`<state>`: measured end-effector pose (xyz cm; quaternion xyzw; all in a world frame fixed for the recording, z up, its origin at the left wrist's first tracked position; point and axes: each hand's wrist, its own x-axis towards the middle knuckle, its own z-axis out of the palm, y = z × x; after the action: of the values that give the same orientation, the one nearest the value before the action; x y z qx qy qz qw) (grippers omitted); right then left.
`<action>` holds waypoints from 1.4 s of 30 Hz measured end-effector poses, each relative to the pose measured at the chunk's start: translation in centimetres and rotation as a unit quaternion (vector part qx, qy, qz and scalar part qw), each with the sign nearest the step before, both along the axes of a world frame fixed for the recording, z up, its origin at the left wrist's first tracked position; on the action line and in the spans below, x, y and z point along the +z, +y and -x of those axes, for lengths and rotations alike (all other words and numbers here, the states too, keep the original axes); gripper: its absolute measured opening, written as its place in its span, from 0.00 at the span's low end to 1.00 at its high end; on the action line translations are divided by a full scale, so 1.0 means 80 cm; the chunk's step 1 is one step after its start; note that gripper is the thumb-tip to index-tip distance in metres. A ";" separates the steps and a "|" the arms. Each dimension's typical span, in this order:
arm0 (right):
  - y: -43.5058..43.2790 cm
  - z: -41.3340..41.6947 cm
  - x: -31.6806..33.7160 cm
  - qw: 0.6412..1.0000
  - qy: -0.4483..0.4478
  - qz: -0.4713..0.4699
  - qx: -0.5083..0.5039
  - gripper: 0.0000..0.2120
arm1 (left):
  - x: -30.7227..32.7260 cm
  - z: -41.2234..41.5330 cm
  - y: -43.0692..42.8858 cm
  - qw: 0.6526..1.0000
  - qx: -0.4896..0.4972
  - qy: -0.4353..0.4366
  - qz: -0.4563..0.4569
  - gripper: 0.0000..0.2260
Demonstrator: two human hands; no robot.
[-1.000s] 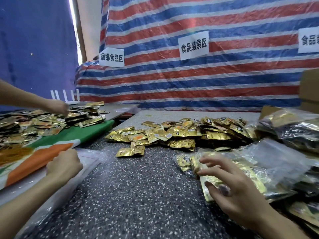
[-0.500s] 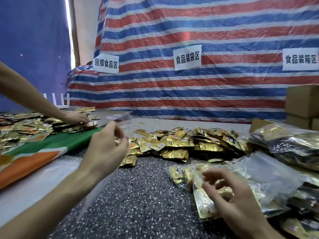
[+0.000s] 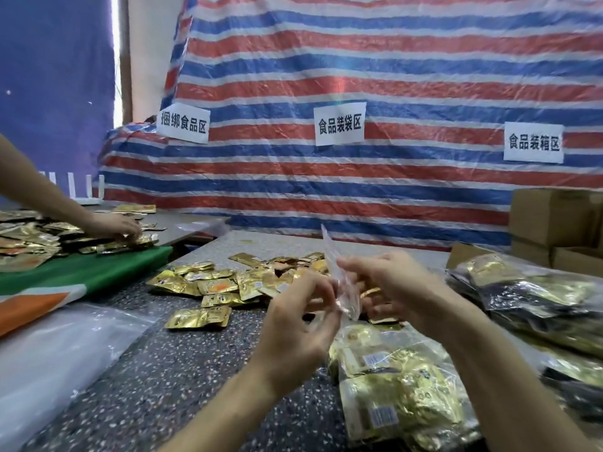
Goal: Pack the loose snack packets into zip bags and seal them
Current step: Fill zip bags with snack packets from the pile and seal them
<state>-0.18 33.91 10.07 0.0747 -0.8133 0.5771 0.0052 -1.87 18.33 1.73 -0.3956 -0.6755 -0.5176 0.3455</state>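
I hold a clear empty zip bag (image 3: 339,282) up edge-on between both hands above the speckled table (image 3: 182,380). My left hand (image 3: 300,324) pinches its lower near side. My right hand (image 3: 401,285) grips its far side. Loose gold snack packets (image 3: 208,288) lie heaped behind my hands. A filled zip bag of gold packets (image 3: 398,396) lies flat below my right forearm.
More filled bags (image 3: 535,298) are piled at the right, with cardboard boxes (image 3: 554,220) behind them. Clear plastic sheets (image 3: 55,353) lie at the left by a green and orange cloth (image 3: 81,275). Another person's hand (image 3: 114,225) sorts packets at the far left.
My left hand lifted a clear bag from the stack at the left and brought it to the centre. My right hand left the filled bag and took hold of the clear bag too.
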 end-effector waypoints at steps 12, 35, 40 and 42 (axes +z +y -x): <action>0.002 -0.001 -0.026 0.983 -0.044 -0.162 0.072 0.01 | -0.033 -0.011 -0.009 0.954 -0.093 -0.281 -0.041 0.19; -0.006 0.001 -0.027 0.995 0.027 -0.084 -0.041 0.12 | -0.010 0.023 -0.061 0.941 0.156 -0.240 -0.179 0.16; -0.013 0.017 -0.026 0.988 0.053 -0.123 -0.075 0.21 | -0.027 0.035 -0.068 0.930 0.197 -0.260 -0.168 0.16; -0.016 0.045 -0.029 0.971 0.065 -0.203 -0.106 0.13 | -0.034 0.037 -0.066 0.930 0.205 -0.258 -0.164 0.16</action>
<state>-3.75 32.61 7.74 0.0248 -0.9146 0.3900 0.1041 -4.87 13.07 -0.97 -0.0392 -0.7137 -0.6227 0.3183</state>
